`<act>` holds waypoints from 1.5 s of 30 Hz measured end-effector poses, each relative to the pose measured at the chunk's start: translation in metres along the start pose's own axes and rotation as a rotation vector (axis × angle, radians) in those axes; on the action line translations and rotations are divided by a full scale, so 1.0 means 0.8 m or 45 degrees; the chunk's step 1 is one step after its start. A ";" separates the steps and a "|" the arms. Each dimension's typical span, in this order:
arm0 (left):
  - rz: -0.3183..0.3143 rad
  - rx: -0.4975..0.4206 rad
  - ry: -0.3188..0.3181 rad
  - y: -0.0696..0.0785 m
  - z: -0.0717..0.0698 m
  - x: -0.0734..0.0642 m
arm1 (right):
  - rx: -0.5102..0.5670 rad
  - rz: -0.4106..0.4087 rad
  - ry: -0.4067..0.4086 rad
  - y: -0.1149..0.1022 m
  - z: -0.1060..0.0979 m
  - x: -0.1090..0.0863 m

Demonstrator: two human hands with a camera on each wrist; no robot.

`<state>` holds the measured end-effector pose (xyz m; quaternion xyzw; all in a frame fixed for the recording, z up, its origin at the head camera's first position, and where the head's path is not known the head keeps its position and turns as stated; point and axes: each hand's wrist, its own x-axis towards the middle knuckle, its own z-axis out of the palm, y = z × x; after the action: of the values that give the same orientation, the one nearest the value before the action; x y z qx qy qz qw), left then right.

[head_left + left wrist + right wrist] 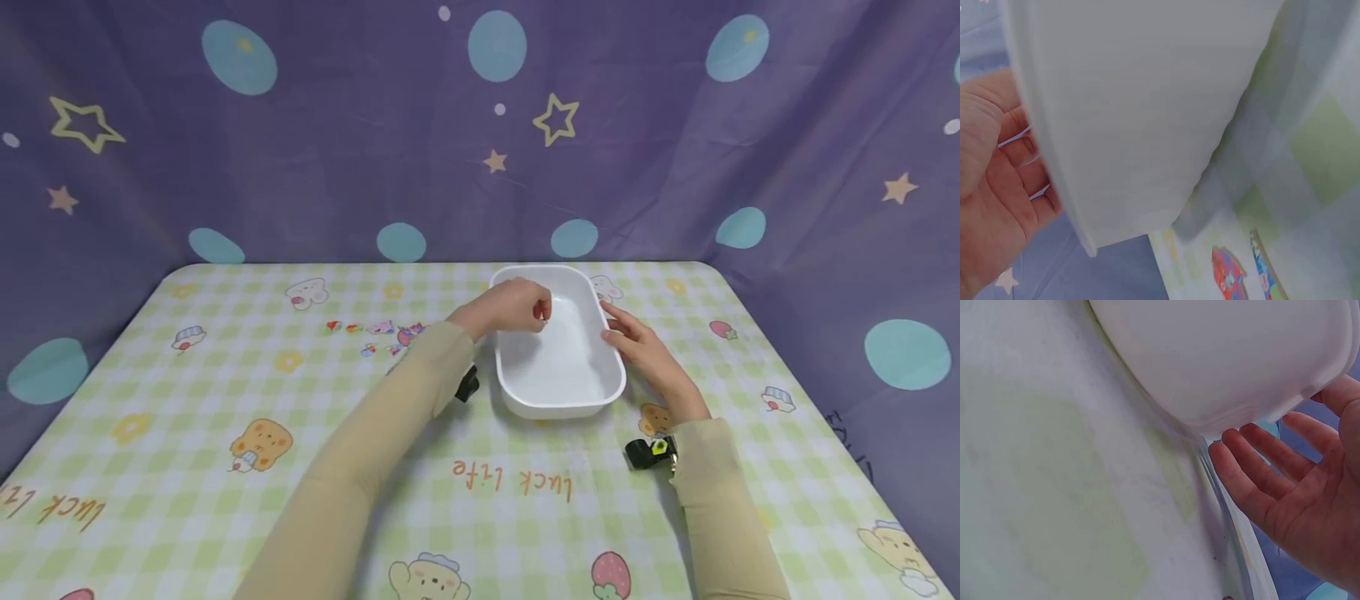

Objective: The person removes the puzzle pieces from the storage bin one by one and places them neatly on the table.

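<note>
A white rectangular basin (pixel 561 367) with rounded corners stands on the table. My left hand (pixel 517 305) reaches over its left rim, fingers curled above the inside. In the left wrist view, the basin's wall (pixel 1129 112) hides the fingertips of that hand (pixel 997 175), so whether they pinch something small cannot be told. At the right side my right hand (pixel 637 342) rests against the basin's rim. The right wrist view shows its fingers (pixel 1254 469) loosely extended, the tips at the basin's outer wall (pixel 1222 369).
Several small colourful cartoon pieces (pixel 380 327) lie left of the basin, partly behind the left forearm. A green checked cloth (pixel 187 400) with printed figures covers the table. Purple fabric (pixel 360 133) hangs behind it. Black straps with devices (pixel 649 452) sit at the wrists.
</note>
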<state>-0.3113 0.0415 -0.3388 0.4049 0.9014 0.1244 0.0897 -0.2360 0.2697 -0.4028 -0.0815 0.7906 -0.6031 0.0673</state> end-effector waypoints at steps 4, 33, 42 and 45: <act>0.019 -0.010 0.030 -0.002 -0.007 -0.010 | 0.004 -0.006 -0.010 -0.001 0.000 0.001; -0.129 -0.157 0.244 -0.053 -0.037 -0.114 | 0.033 0.015 -0.048 -0.007 0.005 0.005; -0.197 -0.151 0.285 -0.074 -0.036 -0.148 | 0.011 0.022 -0.040 -0.006 0.006 0.004; -0.209 -0.188 0.274 -0.081 -0.033 -0.159 | -0.016 0.032 -0.027 -0.005 0.004 0.000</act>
<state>-0.2804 -0.1000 -0.3250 0.3063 0.9244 0.2252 0.0318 -0.2348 0.2655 -0.3999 -0.0783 0.7947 -0.5962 0.0828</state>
